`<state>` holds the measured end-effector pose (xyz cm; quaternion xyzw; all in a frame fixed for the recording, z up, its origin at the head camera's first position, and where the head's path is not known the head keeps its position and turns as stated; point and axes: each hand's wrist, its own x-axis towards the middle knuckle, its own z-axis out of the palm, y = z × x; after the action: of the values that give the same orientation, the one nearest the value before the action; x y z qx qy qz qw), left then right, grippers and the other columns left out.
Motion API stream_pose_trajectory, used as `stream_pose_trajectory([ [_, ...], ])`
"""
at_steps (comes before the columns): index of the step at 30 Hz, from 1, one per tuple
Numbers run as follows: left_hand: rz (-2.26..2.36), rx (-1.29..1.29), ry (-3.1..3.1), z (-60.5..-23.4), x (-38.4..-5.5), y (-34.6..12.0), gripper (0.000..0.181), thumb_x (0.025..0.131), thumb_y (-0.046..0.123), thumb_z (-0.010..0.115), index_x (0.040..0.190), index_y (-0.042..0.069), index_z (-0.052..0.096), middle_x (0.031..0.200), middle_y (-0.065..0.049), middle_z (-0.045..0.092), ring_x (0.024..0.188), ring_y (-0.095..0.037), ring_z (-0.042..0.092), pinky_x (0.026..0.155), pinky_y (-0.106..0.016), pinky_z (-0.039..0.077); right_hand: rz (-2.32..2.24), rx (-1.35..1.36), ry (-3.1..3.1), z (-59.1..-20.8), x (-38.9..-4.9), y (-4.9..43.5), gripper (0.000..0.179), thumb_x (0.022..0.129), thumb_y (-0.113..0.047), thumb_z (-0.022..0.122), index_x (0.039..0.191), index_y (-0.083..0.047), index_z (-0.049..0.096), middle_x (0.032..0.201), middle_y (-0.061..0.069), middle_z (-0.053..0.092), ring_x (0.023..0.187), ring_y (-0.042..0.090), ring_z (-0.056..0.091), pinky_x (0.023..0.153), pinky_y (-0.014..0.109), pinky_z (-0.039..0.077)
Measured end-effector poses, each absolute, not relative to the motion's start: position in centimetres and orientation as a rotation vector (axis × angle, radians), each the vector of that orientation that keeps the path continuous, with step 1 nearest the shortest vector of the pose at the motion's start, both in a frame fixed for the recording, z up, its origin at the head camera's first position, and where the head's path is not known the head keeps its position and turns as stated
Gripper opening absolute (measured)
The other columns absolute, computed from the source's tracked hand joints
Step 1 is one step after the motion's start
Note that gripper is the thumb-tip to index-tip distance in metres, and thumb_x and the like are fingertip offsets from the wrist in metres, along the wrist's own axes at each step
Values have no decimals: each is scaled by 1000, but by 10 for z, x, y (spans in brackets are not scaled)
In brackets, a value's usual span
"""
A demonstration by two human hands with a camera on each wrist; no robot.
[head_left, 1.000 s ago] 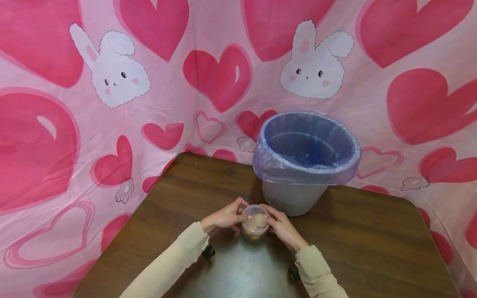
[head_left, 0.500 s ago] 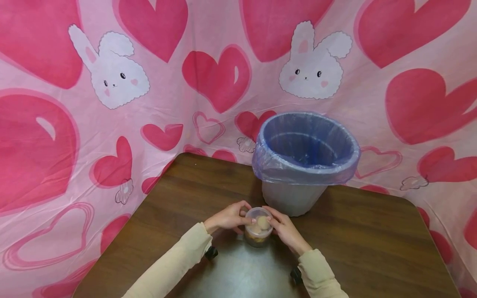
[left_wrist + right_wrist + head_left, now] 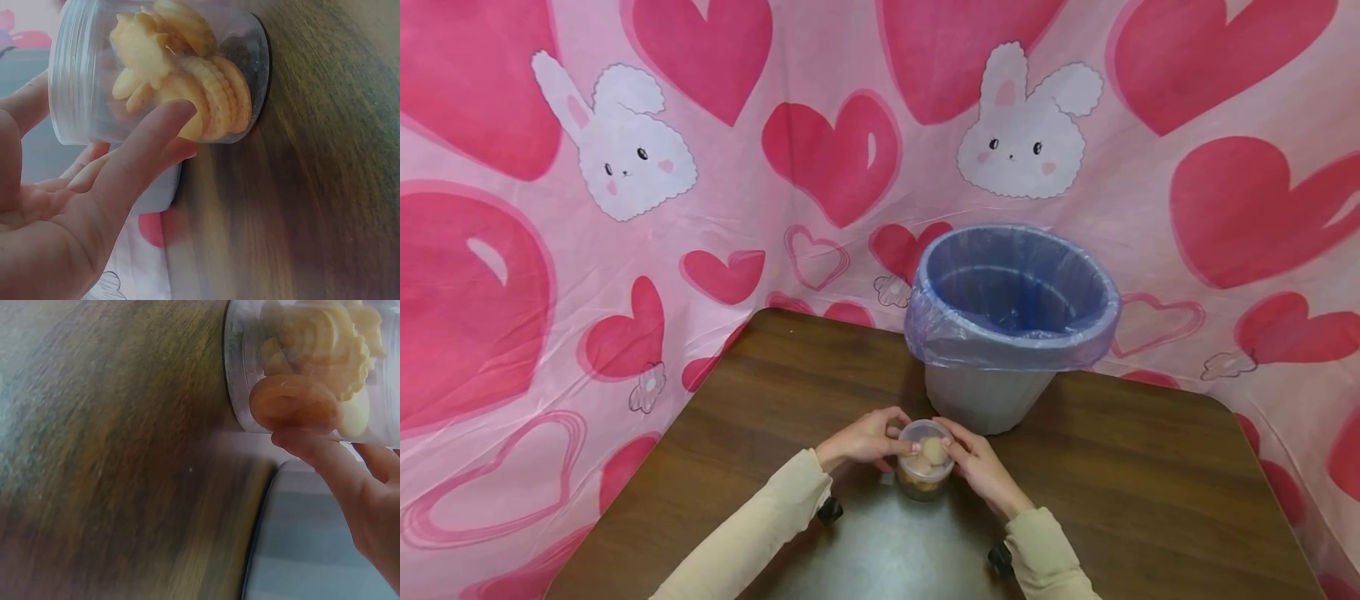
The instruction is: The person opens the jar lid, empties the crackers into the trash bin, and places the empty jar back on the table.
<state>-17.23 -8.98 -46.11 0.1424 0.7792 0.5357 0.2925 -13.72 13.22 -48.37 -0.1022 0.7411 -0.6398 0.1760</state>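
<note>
A clear plastic jar (image 3: 924, 482) of cookies stands upright on the wooden table, between both hands in the head view. My left hand (image 3: 867, 440) holds its left side near the top, with the thumb laid over the lid. On the other side my right hand (image 3: 979, 467) grips the rim, its thumb also on top. Through the wall in the left wrist view, cookies (image 3: 140, 50) of star and ridged round shapes show. The right wrist view shows a brown ring cookie (image 3: 294, 403) low in the jar, with fingers (image 3: 325, 456) against the wall.
Just behind the jar stands a pale waste bin (image 3: 985, 396) lined with a bluish plastic bag (image 3: 1007, 354). The brown table (image 3: 1150, 483) has rounded back corners. A pink curtain (image 3: 730, 192) with hearts and rabbits hangs around it.
Both hands and the jar have shifted slightly to the right and nearer to me. Each hand keeps its hold. The bin stays where it was, while the head view has turned slightly.
</note>
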Motion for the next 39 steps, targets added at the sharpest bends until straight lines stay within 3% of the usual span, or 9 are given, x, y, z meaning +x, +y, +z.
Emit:
stream_pose_trajectory([
  [12,1424,372,2061,-463,-173,-82,40,87,22,71,119,5,53,107,-14,72,83,-19,69,63,-44,59,-1833,-270,2126,-486,-133,139,48,102,-19,45,145,0,39,145,27,42,126,38,47,95,51,50],
  [25,1415,372,2061,-463,-172,-73,40,85,25,73,116,7,55,102,-11,73,77,-17,69,60,-42,59,-1847,-296,2117,-486,-128,150,49,102,-20,45,145,2,37,143,30,41,120,37,50,90,40,54],
  [33,1433,379,2038,-465,-170,-67,39,86,23,73,115,6,55,101,-12,73,75,-18,70,61,-45,59,-1844,-308,2111,-487,-125,156,51,102,-21,44,146,2,35,145,31,38,125,39,46,93,47,52],
  [39,1442,382,2042,-466,-169,-63,36,85,22,74,112,7,56,99,-10,74,74,-19,69,56,-40,58,-1856,-317,2091,-487,-123,161,52,103,-21,44,147,3,33,146,31,36,127,39,44,94,48,52],
])
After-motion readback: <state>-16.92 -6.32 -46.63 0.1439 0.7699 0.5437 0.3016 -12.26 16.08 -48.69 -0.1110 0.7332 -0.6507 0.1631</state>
